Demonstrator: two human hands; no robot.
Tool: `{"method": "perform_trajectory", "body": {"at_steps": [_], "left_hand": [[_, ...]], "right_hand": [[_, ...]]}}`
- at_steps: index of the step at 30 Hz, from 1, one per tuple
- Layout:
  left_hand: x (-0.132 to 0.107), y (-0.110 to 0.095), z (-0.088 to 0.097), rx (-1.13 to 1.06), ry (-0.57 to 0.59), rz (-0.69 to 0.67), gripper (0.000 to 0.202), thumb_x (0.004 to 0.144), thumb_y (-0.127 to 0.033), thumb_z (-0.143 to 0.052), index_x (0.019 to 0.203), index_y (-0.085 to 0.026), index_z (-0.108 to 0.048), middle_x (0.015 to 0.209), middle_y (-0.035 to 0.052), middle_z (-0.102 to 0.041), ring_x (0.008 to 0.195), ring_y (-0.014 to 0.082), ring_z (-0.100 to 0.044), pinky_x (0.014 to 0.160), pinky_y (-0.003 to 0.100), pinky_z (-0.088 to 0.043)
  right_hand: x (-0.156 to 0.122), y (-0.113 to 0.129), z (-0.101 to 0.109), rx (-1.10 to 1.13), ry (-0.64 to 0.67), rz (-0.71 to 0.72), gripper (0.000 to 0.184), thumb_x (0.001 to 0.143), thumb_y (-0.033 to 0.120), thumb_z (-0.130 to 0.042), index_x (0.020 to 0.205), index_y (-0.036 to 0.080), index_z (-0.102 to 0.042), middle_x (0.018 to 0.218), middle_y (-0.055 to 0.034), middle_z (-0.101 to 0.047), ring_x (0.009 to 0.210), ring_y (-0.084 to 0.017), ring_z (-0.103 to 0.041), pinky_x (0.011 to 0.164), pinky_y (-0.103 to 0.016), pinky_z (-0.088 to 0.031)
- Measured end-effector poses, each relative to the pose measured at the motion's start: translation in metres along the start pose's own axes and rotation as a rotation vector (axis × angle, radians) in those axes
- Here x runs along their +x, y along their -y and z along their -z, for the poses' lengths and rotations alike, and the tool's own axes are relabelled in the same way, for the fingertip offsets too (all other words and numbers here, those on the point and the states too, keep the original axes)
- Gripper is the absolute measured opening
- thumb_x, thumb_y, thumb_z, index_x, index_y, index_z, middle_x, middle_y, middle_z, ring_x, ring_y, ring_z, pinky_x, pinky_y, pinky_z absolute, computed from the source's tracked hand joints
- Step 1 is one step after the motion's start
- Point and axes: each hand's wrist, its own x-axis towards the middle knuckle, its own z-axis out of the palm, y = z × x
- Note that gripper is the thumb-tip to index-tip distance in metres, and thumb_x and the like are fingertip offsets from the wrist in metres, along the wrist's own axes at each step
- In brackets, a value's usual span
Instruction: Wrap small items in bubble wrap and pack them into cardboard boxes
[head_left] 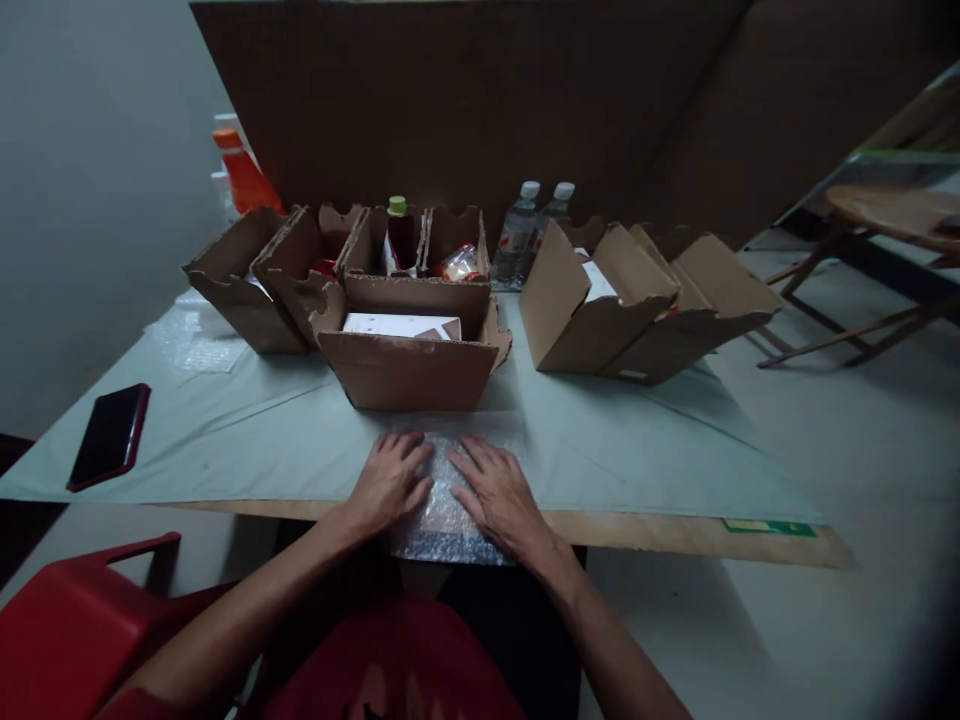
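Note:
A sheet of clear bubble wrap [442, 500] lies at the front edge of the table, its near end hanging past the edge. My left hand [390, 478] rests flat on its left side, fingers stretched out. On its right side lies my right hand [493, 488], fingers spread and pointing forward. Neither hand grips anything. Just beyond the fingertips stands a cardboard box [409, 370] with a white carton [397, 325] inside.
More cardboard boxes stand behind and to the right [592, 310]. Two clear bottles [517, 235] and an orange bottle [246, 172] are at the back. A phone [110, 436] and more bubble wrap [196, 335] lie left. A red plastic chair [82, 620] stands at lower left.

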Motion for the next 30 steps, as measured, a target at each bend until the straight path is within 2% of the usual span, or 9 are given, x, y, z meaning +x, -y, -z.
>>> {"method": "perform_trajectory", "body": {"at_steps": [3, 6, 10, 12, 15, 20, 23, 26, 30], "left_hand": [[0.005, 0.018, -0.001, -0.042, 0.108, 0.019, 0.048, 0.088, -0.031, -0.063, 0.134, -0.021, -0.06, 0.143, 0.0154, -0.056, 0.131, 0.0353, -0.05, 0.11, 0.057, -0.041], [-0.005, 0.033, 0.011, -0.136, 0.127, -0.022, 0.051, 0.091, -0.035, -0.061, 0.14, -0.024, -0.055, 0.152, 0.0141, -0.05, 0.14, 0.0349, -0.043, 0.113, 0.057, -0.038], [-0.037, 0.034, 0.039, -0.194, 0.187, -0.116, 0.065, 0.089, -0.035, -0.062, 0.151, -0.033, -0.042, 0.163, 0.0081, -0.034, 0.151, 0.0353, -0.027, 0.117, 0.059, -0.033], [-0.051, 0.029, 0.049, -0.159, 0.285, -0.178, 0.079, 0.084, -0.038, -0.069, 0.155, -0.035, -0.033, 0.166, 0.0077, -0.027, 0.153, 0.0376, -0.022, 0.119, 0.062, -0.03], [-0.063, 0.021, 0.047, -0.071, 0.347, -0.24, 0.093, 0.078, -0.04, -0.075, 0.158, -0.03, -0.028, 0.165, 0.0138, -0.027, 0.151, 0.0417, -0.025, 0.119, 0.066, -0.026], [-0.064, 0.01, 0.024, -0.135, 0.154, -0.265, 0.059, 0.088, -0.018, -0.06, 0.145, -0.023, -0.047, 0.139, 0.0119, -0.063, 0.138, 0.0308, -0.05, 0.118, 0.058, -0.031], [-0.061, 0.002, 0.023, -0.294, -0.033, -0.115, 0.031, 0.092, -0.014, -0.052, 0.119, -0.021, -0.065, 0.107, 0.0064, -0.076, 0.105, 0.0215, -0.07, 0.101, 0.041, -0.051], [-0.054, -0.004, 0.031, -0.4, -0.052, 0.165, 0.018, 0.093, -0.02, -0.052, 0.095, -0.019, -0.07, 0.084, 0.0021, -0.076, 0.076, 0.0161, -0.071, 0.071, 0.026, -0.055], [-0.04, -0.002, 0.031, -0.374, -0.038, 0.355, 0.017, 0.089, -0.027, -0.054, 0.085, -0.019, -0.069, 0.081, 0.0024, -0.075, 0.073, 0.0176, -0.069, 0.067, 0.026, -0.052]], "right_hand": [[-0.019, -0.022, -0.003, -0.024, 0.004, -0.066, 0.039, 0.099, 0.03, -0.051, 0.135, 0.02, -0.06, 0.142, -0.0127, -0.06, 0.131, -0.03, -0.054, 0.104, -0.049, -0.043], [-0.069, -0.049, 0.012, -0.044, -0.08, -0.118, 0.041, 0.099, 0.029, -0.047, 0.139, 0.02, -0.055, 0.139, -0.0131, -0.062, 0.132, -0.03, -0.054, 0.104, -0.049, -0.044], [-0.12, -0.045, 0.03, -0.087, -0.067, -0.087, 0.06, 0.093, 0.015, -0.047, 0.153, 0.023, -0.038, 0.151, -0.0128, -0.051, 0.14, -0.027, -0.047, 0.107, -0.047, -0.042], [-0.122, -0.032, 0.027, -0.107, -0.035, -0.048, 0.067, 0.089, 0.007, -0.047, 0.153, 0.025, -0.039, 0.156, -0.0123, -0.045, 0.143, -0.028, -0.042, 0.108, -0.048, -0.041], [-0.104, -0.02, 0.017, -0.033, -0.027, 0.006, 0.067, 0.08, -0.002, -0.047, 0.142, 0.025, -0.054, 0.154, -0.0114, -0.048, 0.143, -0.029, -0.043, 0.108, -0.05, -0.042], [-0.077, -0.019, 0.025, 0.362, -0.072, -0.033, 0.04, 0.087, 0.008, -0.051, 0.118, 0.025, -0.07, 0.117, -0.0069, -0.075, 0.113, -0.023, -0.068, 0.095, -0.042, -0.053], [-0.075, -0.014, 0.04, 0.565, -0.061, -0.234, 0.022, 0.093, 0.022, -0.055, 0.105, 0.024, -0.074, 0.096, -0.0044, -0.078, 0.088, -0.02, -0.074, 0.08, -0.033, -0.058], [-0.072, -0.01, 0.043, 0.657, -0.074, -0.409, 0.02, 0.094, 0.033, -0.057, 0.092, 0.021, -0.073, 0.086, -0.0031, -0.077, 0.078, -0.019, -0.073, 0.07, -0.028, -0.056], [-0.056, -0.014, 0.029, 0.555, -0.148, -0.507, 0.023, 0.092, 0.04, -0.058, 0.091, 0.021, -0.071, 0.086, -0.0032, -0.077, 0.077, -0.02, -0.071, 0.07, -0.029, -0.053]]}}
